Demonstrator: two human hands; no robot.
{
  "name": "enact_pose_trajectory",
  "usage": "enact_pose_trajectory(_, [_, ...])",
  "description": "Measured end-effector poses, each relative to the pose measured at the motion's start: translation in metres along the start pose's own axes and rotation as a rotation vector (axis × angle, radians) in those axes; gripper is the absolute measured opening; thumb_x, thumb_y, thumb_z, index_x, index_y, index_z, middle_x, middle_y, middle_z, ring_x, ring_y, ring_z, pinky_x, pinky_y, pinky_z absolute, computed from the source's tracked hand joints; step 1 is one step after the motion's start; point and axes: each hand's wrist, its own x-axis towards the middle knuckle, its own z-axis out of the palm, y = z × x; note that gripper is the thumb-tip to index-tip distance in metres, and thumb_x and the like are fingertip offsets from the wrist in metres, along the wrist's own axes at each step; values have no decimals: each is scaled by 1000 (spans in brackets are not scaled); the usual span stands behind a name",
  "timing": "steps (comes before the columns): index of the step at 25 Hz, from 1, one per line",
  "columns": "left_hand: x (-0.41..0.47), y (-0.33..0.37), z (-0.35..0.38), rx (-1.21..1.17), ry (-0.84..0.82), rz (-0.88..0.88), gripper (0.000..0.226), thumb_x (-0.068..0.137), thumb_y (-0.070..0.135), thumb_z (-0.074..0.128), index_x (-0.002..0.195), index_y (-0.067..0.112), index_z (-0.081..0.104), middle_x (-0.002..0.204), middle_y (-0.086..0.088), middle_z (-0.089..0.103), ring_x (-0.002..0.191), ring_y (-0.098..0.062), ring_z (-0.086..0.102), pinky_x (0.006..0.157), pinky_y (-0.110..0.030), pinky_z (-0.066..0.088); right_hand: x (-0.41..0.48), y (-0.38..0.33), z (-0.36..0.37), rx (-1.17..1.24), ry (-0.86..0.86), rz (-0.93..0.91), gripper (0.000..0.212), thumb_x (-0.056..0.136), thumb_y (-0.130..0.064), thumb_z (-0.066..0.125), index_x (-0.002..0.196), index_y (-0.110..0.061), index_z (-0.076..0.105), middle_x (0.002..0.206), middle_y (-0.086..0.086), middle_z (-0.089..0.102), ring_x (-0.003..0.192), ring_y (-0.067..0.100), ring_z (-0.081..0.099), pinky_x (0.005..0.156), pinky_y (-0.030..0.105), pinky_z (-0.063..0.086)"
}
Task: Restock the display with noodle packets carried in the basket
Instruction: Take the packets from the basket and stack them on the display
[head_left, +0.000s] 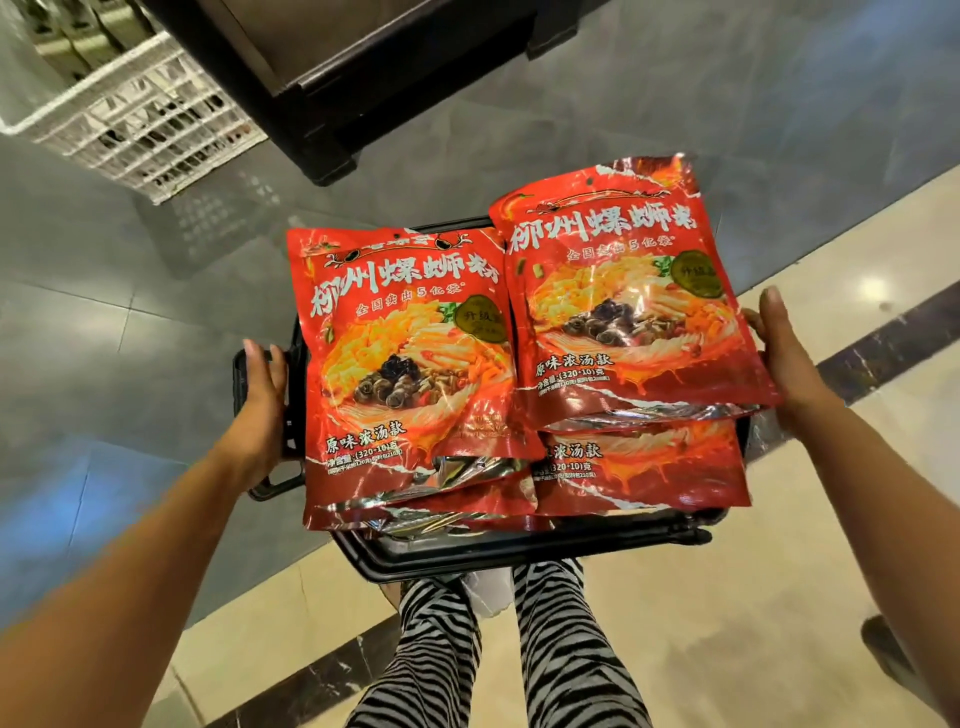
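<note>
A black basket (519, 551) is carried at waist height, piled with several red noodle packets. One packet (410, 353) lies on top at the left. Another (623, 312) lies on top at the right, overhanging the far rim, and a third (644, 467) shows beneath it. My left hand (262, 395) grips the basket's left rim. My right hand (784, 353) holds the right side, thumb up beside the top packet and fingers tucked under the stack. The basket's right rim is hidden by packets.
A dark display stand base (322, 104) stands on the grey floor ahead. A white plastic crate (130, 114) sits at the far left. Beige tiles with a dark stripe (857, 364) run to the right. My legs in zebra-striped trousers (566, 649) are below the basket.
</note>
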Motion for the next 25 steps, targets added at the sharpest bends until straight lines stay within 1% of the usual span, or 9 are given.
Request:
enact_pose_trajectory(2, [-9,15,9,25,-8,-16,91,52,104,20,122,55,49,132,1,59,115,-32,59,101,-66,38,0,-20,3,-91,-41,2,42,87,-76,25,96,-47,53,100,-7,63,101,23,62,98,46,45])
enact_pose_trajectory(4, [-13,28,15,102,-4,-21,91,49,105,31,118,49,54,123,-4,64,112,-33,61,102,-65,37,3,-35,7,-158,-77,-7,61,81,-84,31,111,-38,56,106,-4,65,92,17,62,83,34,46])
enact_pose_trajectory(6, [-9,30,14,180,9,-68,120,44,100,53,146,41,34,133,-8,61,119,-37,58,105,-70,31,17,-36,9,-160,-69,3,106,63,-91,50,147,-27,37,143,5,51,116,27,59,92,40,48])
enact_pose_trajectory(7, [-7,27,13,196,18,-75,128,42,97,60,151,44,20,135,-7,60,120,-38,57,106,-71,28,18,-35,11,-152,-61,1,116,63,-88,56,155,-25,22,155,5,37,127,29,52,97,41,46])
enact_pose_trajectory(11, [-6,22,20,247,53,-13,128,41,91,66,149,51,10,130,-1,64,111,-34,63,105,-70,32,20,-26,8,-198,-91,-54,150,31,-95,62,157,-34,7,160,-5,27,133,24,46,86,34,44])
enact_pose_trajectory(14, [0,25,24,241,49,36,140,38,87,69,154,42,4,130,-4,62,98,-27,70,99,-59,44,25,-16,9,-223,-110,-110,136,36,-97,58,152,-49,8,161,-8,23,139,23,40,111,47,38])
enact_pose_trajectory(18, [9,29,33,109,19,154,132,57,70,81,155,41,-4,138,-3,56,86,-21,74,77,-42,57,37,-1,13,-245,-28,-174,107,50,-99,50,144,-62,15,156,-3,37,132,27,49,112,54,37])
enact_pose_trajectory(22, [13,28,30,140,47,142,124,64,61,76,155,39,-5,134,-6,57,73,-20,75,72,-40,56,46,7,9,-284,29,-97,134,42,-101,49,150,-48,-9,161,5,26,135,34,45,110,57,37])
enact_pose_trajectory(25, [6,37,32,187,85,93,140,48,71,80,157,34,-1,112,-5,64,61,-20,73,69,-38,53,47,12,0,-255,-12,-48,134,44,-97,57,153,-44,1,160,-1,29,132,31,49,108,56,40])
